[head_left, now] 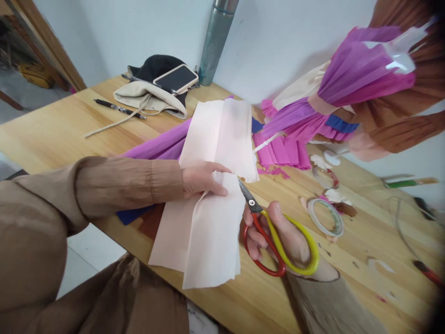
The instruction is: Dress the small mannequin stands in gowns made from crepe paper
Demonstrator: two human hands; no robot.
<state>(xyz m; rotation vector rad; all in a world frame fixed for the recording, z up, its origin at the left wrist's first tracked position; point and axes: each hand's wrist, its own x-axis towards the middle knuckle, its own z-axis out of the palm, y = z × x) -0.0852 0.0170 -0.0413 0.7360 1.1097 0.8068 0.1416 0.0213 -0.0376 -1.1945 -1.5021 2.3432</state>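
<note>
Folded pale pink paper [213,232], which looks like crepe paper, lies across the table and partly over its front edge. My left hand [203,178] grips the paper near its middle, with the thumb on top. In my right hand [288,232] is a pair of scissors [253,204] with one red and one yellow handle. Its dark blades point at the paper's right edge, close to my left fingers, and the tips meet the edge there. Beyond my left hand another pale pink paper section [225,134] stretches toward the wall.
Purple paper [163,144] and blue paper [134,214] lie under the pink sheets. A doll-like figure in purple and brown paper [347,97] stands at the right. Tape rolls [325,217] and scraps sit nearby. A phone [176,79], cloth bag [149,97], pen [120,109] and bottle [216,44] are at the back.
</note>
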